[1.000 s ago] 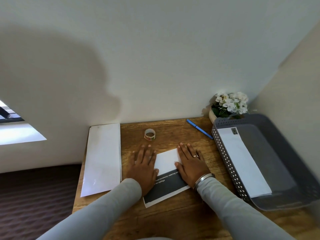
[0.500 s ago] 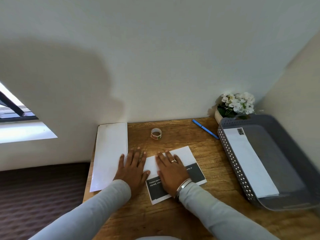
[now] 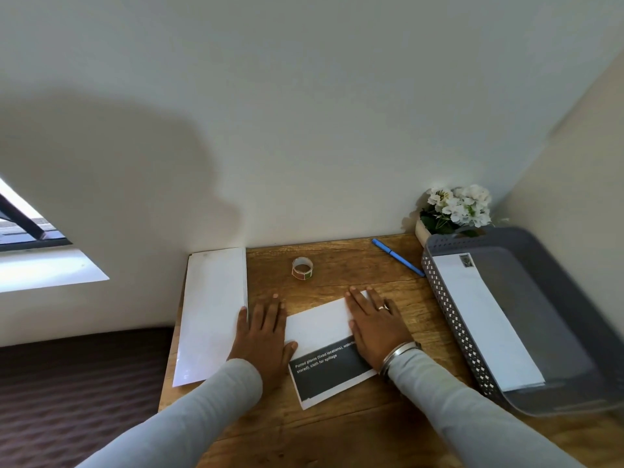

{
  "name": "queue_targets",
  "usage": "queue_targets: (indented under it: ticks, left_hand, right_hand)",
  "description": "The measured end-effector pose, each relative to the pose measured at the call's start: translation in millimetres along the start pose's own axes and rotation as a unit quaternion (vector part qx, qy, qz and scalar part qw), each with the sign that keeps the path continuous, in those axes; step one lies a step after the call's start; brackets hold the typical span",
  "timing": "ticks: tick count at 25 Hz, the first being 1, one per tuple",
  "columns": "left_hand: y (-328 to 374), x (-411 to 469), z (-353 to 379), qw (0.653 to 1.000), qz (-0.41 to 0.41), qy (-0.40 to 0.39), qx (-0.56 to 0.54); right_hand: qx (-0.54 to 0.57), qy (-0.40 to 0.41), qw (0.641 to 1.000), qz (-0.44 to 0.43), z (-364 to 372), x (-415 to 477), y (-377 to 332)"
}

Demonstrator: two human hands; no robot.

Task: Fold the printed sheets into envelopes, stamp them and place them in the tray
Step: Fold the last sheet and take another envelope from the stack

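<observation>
On sheet (image 3: pixel 319 327), right fingers (image 3: pixel 361 304) flat

Brown wood-grain tabletop (image 3: pixel 354 430); white sheet (image 3: pixel 324 329) with black band; grey perforated tray (image 3: pixel 449 319); blue pen (image 3: pixel 398 257).

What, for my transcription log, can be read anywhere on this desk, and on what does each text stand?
"Potted plants (fixed locations), water...": white print on the dark band of the folded sheet; the right hand covers the rest of the line.
"stored), cloth for spillage": second line, same band.
Stamp on the envelope in the tray: too small to read.
Stamp roll: coloured patches only, nothing legible.
</observation>
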State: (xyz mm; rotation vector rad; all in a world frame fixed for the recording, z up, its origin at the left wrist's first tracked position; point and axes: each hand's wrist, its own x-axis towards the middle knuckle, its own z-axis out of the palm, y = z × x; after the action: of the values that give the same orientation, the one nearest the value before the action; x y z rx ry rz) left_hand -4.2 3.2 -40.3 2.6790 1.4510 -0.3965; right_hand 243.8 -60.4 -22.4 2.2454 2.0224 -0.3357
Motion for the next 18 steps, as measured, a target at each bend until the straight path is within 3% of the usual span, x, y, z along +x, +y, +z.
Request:
queue_targets:
  ticks: [8, 18]
  left_hand:
    - [60.5, 23.2, -24.6, 0.998, 0.053, 0.017, 0.003]
    - [-5.5, 3.1, -6.0, 0.999, 0.033, 0.004, 0.005]
  right_hand:
    - [0.002, -0.022, 1.000, 0.007, -3.7, 0.1, -4.5]
    - [-0.011, -0.018, 1.000, -0.010, -6.6, 0.7, -3.2]
